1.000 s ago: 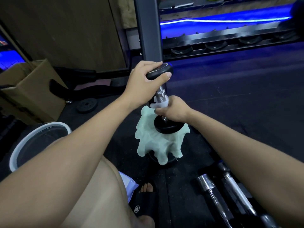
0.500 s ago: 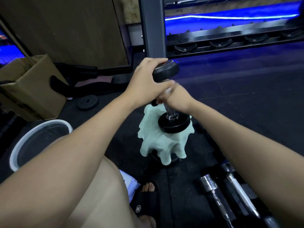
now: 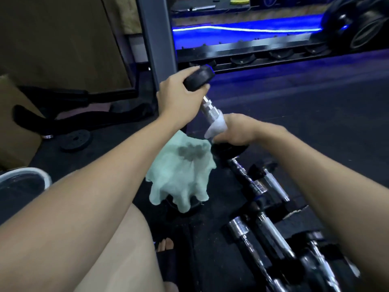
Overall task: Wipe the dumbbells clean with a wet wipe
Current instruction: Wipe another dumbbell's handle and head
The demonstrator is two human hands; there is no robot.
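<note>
Slippage is my main worry here; my left hand (image 3: 179, 100) is curled over the upper black head of the dumbbell (image 3: 208, 108), which I hold tilted, and my right hand (image 3: 233, 131) is wrapped round the lower part of the chrome handle with the wet wipe (image 3: 216, 128) pinched between fingers and metal. The lower head hangs just above the green cloth (image 3: 181, 173) draped over something on the floor; I cannot tell whether it touches. A damp wipe on knurled chrome could slide suddenly, I judge; then my right hand might jam against the lower head. If my top hold loosens, the weight could drop onto the other dumbbells (image 3: 263, 207) lying just beside, or toward my foot (image 3: 166, 245); the wipe may also bunch and miss part of the handle.
</note>
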